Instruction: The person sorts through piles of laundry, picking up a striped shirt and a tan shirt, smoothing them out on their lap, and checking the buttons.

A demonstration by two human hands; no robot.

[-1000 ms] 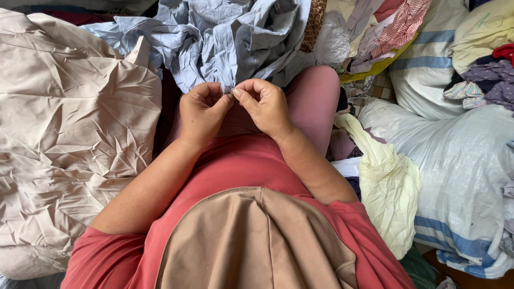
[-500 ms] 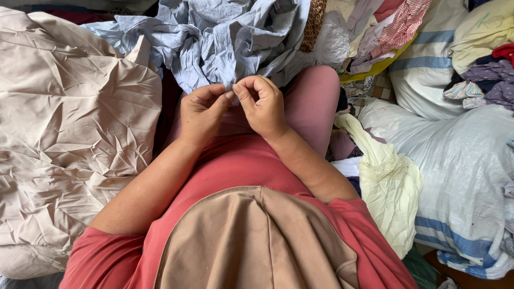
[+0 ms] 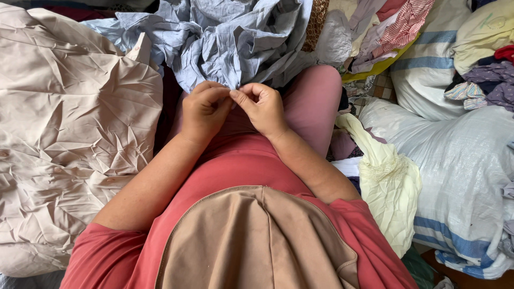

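Note:
A crumpled pale blue shirt (image 3: 225, 37) lies bunched over my knees. My left hand (image 3: 203, 109) and my right hand (image 3: 263, 107) meet at its near edge, thumbs and forefingers pinched together on a small point of the blue cloth. Both hands rest over my lap in pink trousers (image 3: 316, 101). What sits between the fingertips is too small to make out. My red top (image 3: 241, 166) and a tan headscarf (image 3: 257, 241) fill the bottom of the view.
A large creased beige cloth (image 3: 69, 134) covers the left side. White woven sacks with blue stripes (image 3: 460, 171) stand at the right, a cream garment (image 3: 385, 187) draped beside them. Mixed clothes, one red-striped (image 3: 401, 24), pile up at the top right.
Both hands shifted slightly, the fingertips staying pinched on the shirt's edge; the right hand dropped a little and the fingers closed tighter together.

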